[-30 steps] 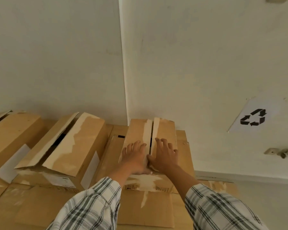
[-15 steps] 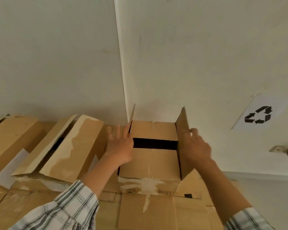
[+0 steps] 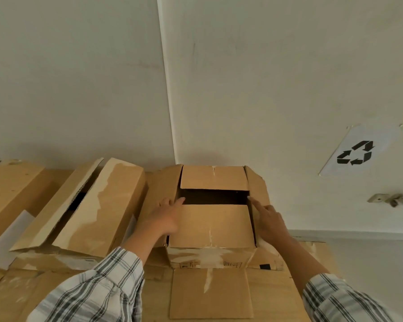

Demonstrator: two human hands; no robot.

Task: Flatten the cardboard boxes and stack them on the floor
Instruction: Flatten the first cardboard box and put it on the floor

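A brown cardboard box (image 3: 212,226) stands in the wall corner with its two side flaps folded out and down. Its near and far inner flaps lie flat with a dark gap between them. My left hand (image 3: 166,216) rests on the box's left edge, fingers stretched toward the gap. Along the right edge lies my right hand (image 3: 266,219), its forefinger pointing at the gap's right end. Neither hand grips anything. The box sits on flattened cardboard (image 3: 209,293).
A second box (image 3: 91,210) with half-open flaps stands to the left, and a third box (image 3: 7,191) at the far left. The white walls meet right behind. A recycling sign (image 3: 356,153) and a wall fitting (image 3: 391,198) are on the right wall.
The two outer flaps, shut one second ago and upright half a second ago, now lie folded outward. Both hands moved from the flaps to the box's inner edges.
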